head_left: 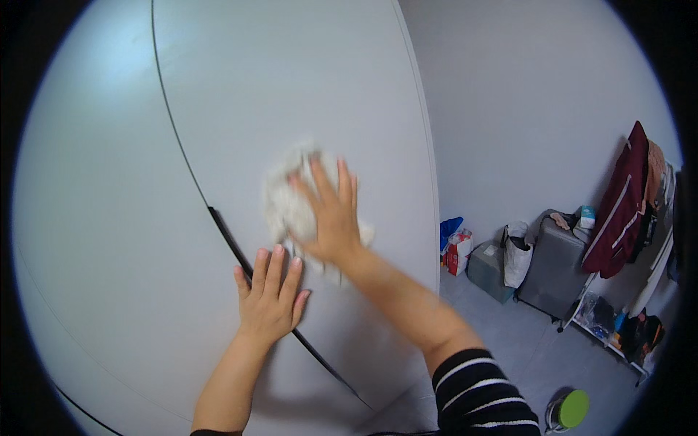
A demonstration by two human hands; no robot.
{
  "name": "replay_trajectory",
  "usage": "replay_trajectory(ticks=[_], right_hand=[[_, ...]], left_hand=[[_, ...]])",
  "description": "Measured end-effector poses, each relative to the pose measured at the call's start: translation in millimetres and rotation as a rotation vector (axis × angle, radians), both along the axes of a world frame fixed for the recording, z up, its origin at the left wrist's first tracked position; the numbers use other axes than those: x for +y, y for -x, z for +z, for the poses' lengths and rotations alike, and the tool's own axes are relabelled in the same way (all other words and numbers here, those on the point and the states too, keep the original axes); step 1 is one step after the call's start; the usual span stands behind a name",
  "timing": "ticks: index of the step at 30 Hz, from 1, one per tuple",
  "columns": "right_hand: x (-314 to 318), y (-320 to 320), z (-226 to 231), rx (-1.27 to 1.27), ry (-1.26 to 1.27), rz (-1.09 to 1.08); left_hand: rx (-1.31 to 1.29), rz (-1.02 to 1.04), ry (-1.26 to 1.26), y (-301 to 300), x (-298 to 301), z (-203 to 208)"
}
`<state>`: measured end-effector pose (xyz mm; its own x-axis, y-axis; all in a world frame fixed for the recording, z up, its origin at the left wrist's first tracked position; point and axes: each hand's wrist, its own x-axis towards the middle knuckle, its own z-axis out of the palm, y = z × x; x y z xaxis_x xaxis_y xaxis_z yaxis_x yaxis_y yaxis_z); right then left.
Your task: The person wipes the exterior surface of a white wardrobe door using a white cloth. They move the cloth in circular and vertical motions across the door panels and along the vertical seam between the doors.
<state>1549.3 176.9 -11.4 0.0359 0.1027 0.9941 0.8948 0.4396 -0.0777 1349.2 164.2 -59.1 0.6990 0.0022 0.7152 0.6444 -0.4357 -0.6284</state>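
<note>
My right hand (331, 214) presses a crumpled white cloth (287, 203) against a pale cabinet door (305, 87). Its fingers are spread over the cloth's right side, and cloth and fingertips are slightly blurred. Lower down and to the left, my left hand (267, 298) lies with fingers stretched out on the door front, holding nothing. It covers part of a long black handle strip (227, 237) that runs along the seam between two door panels. The strip shows above and below that hand.
Right of the cabinet's edge, a grey suitcase (549, 269), a white bag (517, 254) and a grey box (491, 270) stand against the wall. Clothes, including a dark red jacket (618, 207), hang from a rack. A round green-topped stool (573, 409) is on the floor at lower right.
</note>
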Motion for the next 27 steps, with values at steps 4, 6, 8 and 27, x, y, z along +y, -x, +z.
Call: replay_trajectory(ticks=[4,6,8,27], right_hand=[[42.1,-83.4,82.3,0.467,-0.119,-0.094],[58.3,-138.2,50.8,0.794,-0.171,-0.085],[61.6,-183.0,-25.8,0.834,-0.158,-0.147],[-12.4,19.6,-53.5,0.313,-0.023,0.072]], left_hand=[[-0.030,0.050,0.028,-3.2,-5.9,0.0],[-0.015,0.052,0.019,-7.0,-6.7,1.8],[-0.013,0.041,0.031,-13.9,-5.7,1.4],[-0.047,0.059,0.034,-12.2,-2.5,-6.5]])
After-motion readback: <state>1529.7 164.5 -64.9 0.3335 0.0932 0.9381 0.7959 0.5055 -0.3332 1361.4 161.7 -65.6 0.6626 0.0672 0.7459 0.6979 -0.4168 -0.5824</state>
